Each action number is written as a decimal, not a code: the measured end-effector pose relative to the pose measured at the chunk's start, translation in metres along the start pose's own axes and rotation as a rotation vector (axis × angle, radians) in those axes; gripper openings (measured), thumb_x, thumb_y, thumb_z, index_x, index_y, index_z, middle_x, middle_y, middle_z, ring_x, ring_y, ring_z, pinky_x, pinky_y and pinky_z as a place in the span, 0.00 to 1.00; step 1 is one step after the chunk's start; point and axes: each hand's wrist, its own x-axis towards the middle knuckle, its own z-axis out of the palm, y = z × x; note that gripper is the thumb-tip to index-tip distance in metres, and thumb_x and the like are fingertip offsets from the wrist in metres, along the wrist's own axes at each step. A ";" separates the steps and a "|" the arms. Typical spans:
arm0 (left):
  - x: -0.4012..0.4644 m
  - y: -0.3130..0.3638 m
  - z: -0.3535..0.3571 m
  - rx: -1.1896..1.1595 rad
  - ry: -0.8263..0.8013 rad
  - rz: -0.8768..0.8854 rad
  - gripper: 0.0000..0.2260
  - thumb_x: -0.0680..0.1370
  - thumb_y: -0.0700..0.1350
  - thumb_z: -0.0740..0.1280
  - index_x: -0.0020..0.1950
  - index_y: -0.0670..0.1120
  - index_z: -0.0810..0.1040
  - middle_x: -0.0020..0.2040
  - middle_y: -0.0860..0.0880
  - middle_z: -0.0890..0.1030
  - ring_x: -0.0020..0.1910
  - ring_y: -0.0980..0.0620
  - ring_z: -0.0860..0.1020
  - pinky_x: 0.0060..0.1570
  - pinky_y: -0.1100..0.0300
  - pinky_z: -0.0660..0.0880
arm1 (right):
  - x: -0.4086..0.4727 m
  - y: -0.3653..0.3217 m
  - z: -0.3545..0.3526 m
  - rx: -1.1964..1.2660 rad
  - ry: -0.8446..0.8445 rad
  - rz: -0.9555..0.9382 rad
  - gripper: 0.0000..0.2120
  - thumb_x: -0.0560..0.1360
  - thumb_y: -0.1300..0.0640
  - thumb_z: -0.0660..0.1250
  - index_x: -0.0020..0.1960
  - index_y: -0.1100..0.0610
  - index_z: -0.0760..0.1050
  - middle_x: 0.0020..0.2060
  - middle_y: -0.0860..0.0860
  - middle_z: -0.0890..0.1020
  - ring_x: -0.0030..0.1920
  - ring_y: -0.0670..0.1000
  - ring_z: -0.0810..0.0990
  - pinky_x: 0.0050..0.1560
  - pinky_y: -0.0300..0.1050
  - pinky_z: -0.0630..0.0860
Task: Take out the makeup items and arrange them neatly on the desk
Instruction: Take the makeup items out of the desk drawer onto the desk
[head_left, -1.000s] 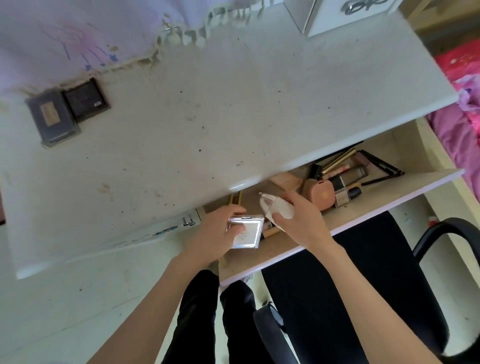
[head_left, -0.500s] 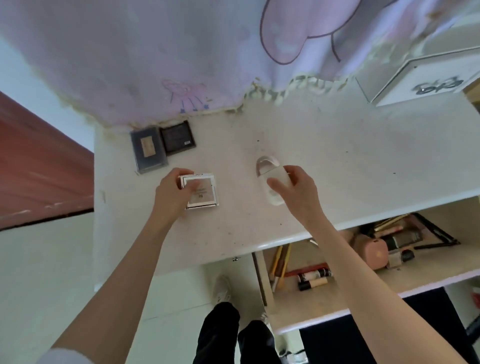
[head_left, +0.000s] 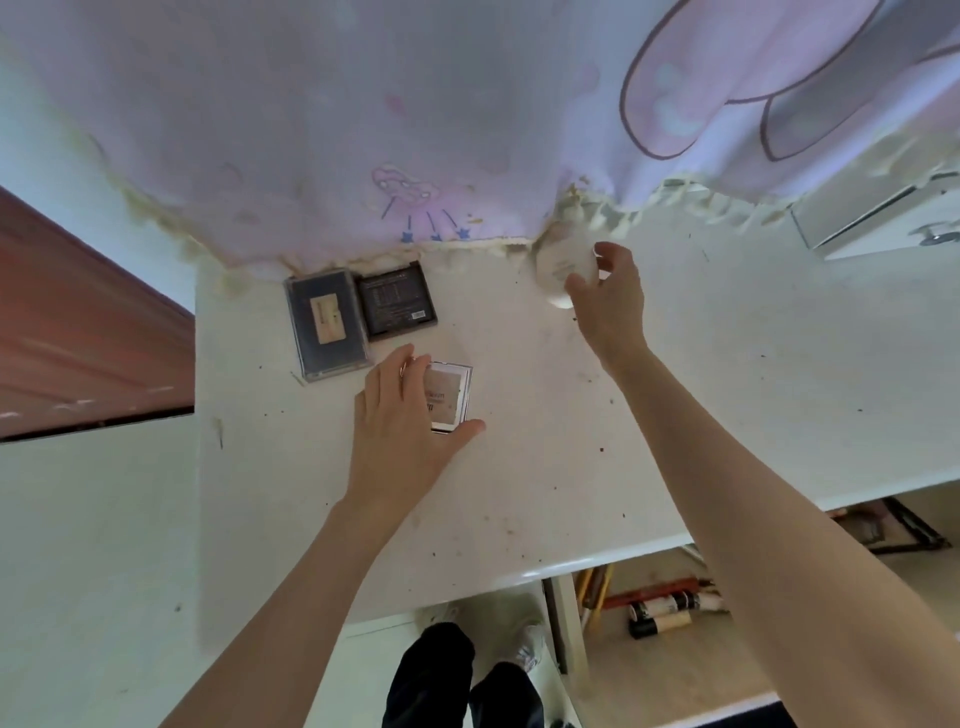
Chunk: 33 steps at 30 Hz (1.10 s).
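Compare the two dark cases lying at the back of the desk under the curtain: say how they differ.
The grey case is a longer rectangle; the black case is nearly square. The grey case looks translucent with a tan label in its middle, whereas the black case is opaque with small pale print and a barcode. The grey case lies further left, nearer the desk edge. Both lie flat, side by side, with no hand on them.

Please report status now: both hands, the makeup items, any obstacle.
Left hand on square compact, flat on desk. Right hand gripping white bottle by curtain hem. No obstacle.
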 end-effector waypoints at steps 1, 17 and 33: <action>0.002 -0.002 0.000 0.026 0.029 0.018 0.32 0.67 0.58 0.72 0.65 0.42 0.70 0.68 0.44 0.66 0.65 0.45 0.63 0.63 0.53 0.60 | 0.002 0.000 0.002 -0.037 0.025 -0.036 0.21 0.74 0.63 0.62 0.67 0.61 0.65 0.62 0.57 0.71 0.58 0.54 0.73 0.57 0.40 0.70; -0.001 -0.001 -0.007 0.301 -0.106 0.117 0.25 0.81 0.53 0.51 0.75 0.44 0.55 0.76 0.44 0.55 0.75 0.46 0.52 0.73 0.51 0.52 | -0.033 0.025 -0.012 -0.484 -0.133 -0.300 0.29 0.79 0.52 0.59 0.75 0.58 0.53 0.75 0.57 0.57 0.74 0.55 0.56 0.73 0.51 0.55; -0.159 0.137 0.087 -0.021 -0.240 0.579 0.18 0.79 0.44 0.59 0.67 0.40 0.71 0.67 0.42 0.72 0.65 0.45 0.72 0.62 0.51 0.72 | -0.195 0.171 -0.193 -0.535 -0.050 -0.251 0.18 0.77 0.58 0.63 0.67 0.61 0.70 0.64 0.56 0.74 0.65 0.55 0.71 0.64 0.42 0.62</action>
